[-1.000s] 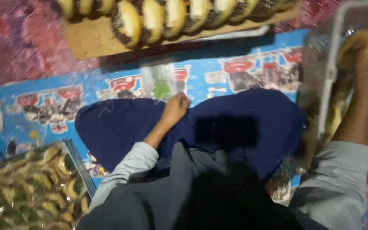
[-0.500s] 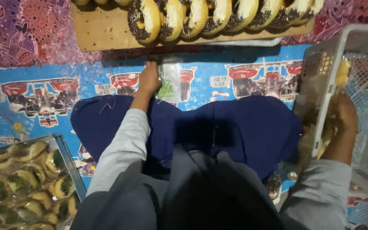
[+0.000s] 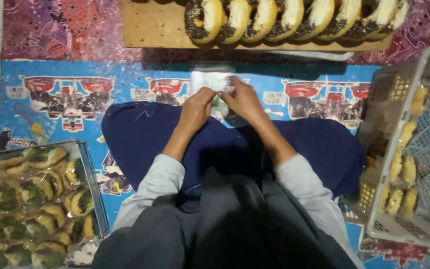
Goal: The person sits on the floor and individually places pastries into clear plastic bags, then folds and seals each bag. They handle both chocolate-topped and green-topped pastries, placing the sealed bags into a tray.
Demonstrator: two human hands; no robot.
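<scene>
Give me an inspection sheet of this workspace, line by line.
Surface: blue printed mat on the floor, dark blue cloth over the lap.
Job's things: small clear plastic bag held between both hands.
Clutter: ring pastries on a wooden board; tray of wrapped pastries at the left; white basket with yellow pieces at the right.
Grippers: left hand and right hand both pinch the bag.
Cables: nothing seen.
Surroundings: patterned red-purple cloth beyond the mat.
</scene>
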